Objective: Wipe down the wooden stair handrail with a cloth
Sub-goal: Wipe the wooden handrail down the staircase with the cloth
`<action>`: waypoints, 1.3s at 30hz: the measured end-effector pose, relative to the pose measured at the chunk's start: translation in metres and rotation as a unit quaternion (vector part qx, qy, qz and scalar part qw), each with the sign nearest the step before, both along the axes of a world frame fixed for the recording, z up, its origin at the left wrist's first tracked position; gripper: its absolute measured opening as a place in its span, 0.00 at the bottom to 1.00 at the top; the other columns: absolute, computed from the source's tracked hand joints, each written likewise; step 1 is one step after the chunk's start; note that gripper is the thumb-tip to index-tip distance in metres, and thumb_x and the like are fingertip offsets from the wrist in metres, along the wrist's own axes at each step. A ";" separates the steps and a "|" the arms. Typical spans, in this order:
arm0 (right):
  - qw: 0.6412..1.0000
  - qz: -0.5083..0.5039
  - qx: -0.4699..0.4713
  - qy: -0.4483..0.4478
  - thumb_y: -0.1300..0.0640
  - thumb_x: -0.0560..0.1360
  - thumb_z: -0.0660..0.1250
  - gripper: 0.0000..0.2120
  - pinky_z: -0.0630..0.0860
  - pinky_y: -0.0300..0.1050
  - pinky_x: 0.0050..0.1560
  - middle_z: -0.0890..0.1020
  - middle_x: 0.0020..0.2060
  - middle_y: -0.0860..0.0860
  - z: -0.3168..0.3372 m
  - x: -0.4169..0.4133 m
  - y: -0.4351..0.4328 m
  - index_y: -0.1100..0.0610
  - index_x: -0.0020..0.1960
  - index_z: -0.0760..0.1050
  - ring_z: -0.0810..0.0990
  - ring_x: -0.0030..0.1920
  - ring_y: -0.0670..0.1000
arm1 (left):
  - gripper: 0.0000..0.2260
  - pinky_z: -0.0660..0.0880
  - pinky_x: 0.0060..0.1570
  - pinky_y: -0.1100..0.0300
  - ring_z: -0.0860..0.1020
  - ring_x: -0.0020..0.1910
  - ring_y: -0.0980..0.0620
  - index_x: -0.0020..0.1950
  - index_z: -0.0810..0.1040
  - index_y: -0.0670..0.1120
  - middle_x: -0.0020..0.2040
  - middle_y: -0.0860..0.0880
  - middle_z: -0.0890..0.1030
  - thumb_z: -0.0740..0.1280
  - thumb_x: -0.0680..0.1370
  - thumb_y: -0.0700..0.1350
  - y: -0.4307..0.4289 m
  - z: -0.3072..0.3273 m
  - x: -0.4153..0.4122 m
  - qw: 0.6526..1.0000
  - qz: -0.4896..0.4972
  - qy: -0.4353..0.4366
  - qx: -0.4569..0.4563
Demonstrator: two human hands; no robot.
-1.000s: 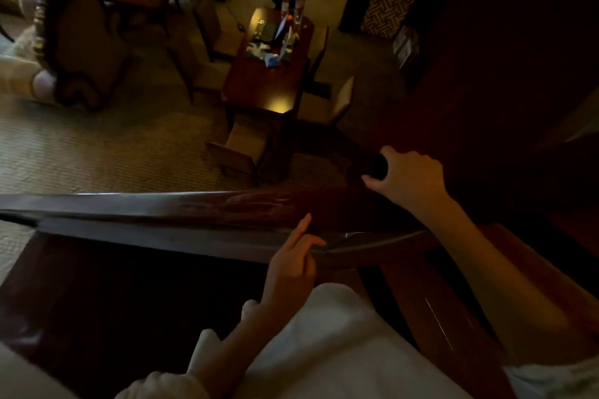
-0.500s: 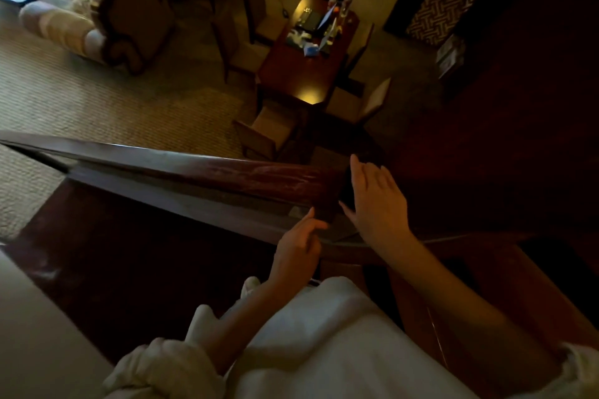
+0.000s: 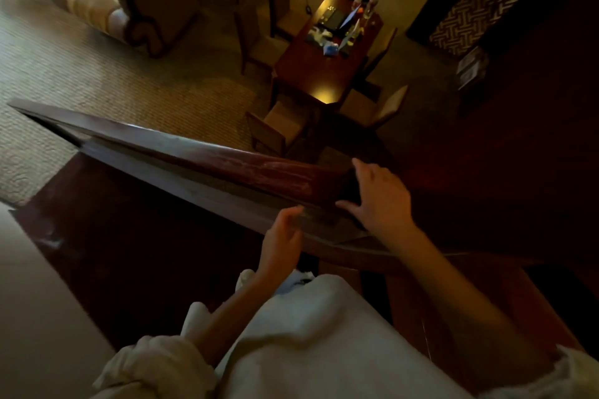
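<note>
1. Handrail [image 3: 194, 155]: dark polished wood, slanting from the upper left down towards the middle right, with faint pale streaks on its top near the lower end.
2. Right grip [image 3: 381, 201]: lies on the rail's lower end, fingers stretched out and spread, thumb on the near side and forefinger on the far side; released, clasping nothing that can be made out.
3. Dark patch [image 3: 348, 186]: sits on the rail between that thumb and forefinger; too dim to tell whether it is the cloth.
4. Left grip [image 3: 280, 240]: bare, fingers loosely bent, tips touching the moulding [image 3: 194, 191] just under the rail; released, holding nothing.
5. White robe [image 3: 308, 334]: fills the bottom of the view, both sleeves pushed up the forearms.
6. Below the rail, well apart: a wooden counter [image 3: 311, 74] carrying 2 bottles [image 3: 372, 0] and small clutter at its far end, chairs [image 3: 278, 126] around it, an armchair [image 3: 142, 0] and patterned carpet [image 3: 97, 74].
</note>
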State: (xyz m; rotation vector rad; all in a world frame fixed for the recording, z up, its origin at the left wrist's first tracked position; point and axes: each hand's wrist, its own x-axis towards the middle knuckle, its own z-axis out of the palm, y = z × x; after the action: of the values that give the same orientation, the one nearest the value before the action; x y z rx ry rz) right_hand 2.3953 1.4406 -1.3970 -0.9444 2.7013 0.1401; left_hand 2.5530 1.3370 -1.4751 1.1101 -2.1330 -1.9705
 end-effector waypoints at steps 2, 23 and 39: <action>0.993 -0.043 0.009 -0.112 0.37 0.71 0.71 0.41 0.72 0.52 0.61 0.72 0.68 0.52 0.007 -0.029 -0.016 0.52 0.76 0.58 0.72 0.66 0.55 | 0.14 0.76 0.39 0.61 0.75 0.38 0.60 0.64 0.72 0.49 0.44 0.59 0.78 0.61 0.80 0.38 0.001 -0.002 0.003 0.999 0.028 -0.027 0.029; 0.974 -0.036 -0.016 -0.223 0.30 0.66 0.70 0.31 0.76 0.47 0.52 0.79 0.55 0.46 -0.021 -0.047 -0.066 0.47 0.61 0.72 0.78 0.53 0.49 | 0.11 0.69 0.63 0.51 0.70 0.68 0.38 0.58 0.73 0.35 0.64 0.35 0.73 0.52 0.82 0.34 -0.070 -0.029 -0.043 0.842 0.317 -0.019 0.436; 0.993 -0.112 -0.008 -0.034 0.36 0.77 0.61 0.24 0.72 0.54 0.61 0.78 0.59 0.53 -0.038 -0.017 -0.096 0.51 0.64 0.76 0.76 0.59 0.56 | 0.18 0.72 0.63 0.54 0.61 0.73 0.37 0.70 0.64 0.30 0.73 0.32 0.62 0.49 0.81 0.33 -0.118 -0.074 -0.020 0.807 0.203 0.076 0.549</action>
State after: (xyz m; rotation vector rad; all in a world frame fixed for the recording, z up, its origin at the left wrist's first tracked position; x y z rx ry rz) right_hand 2.3785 1.3446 -1.4350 -0.6320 2.7251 0.0399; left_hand 2.5333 1.2187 -1.5488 1.2222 -0.4160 -2.8689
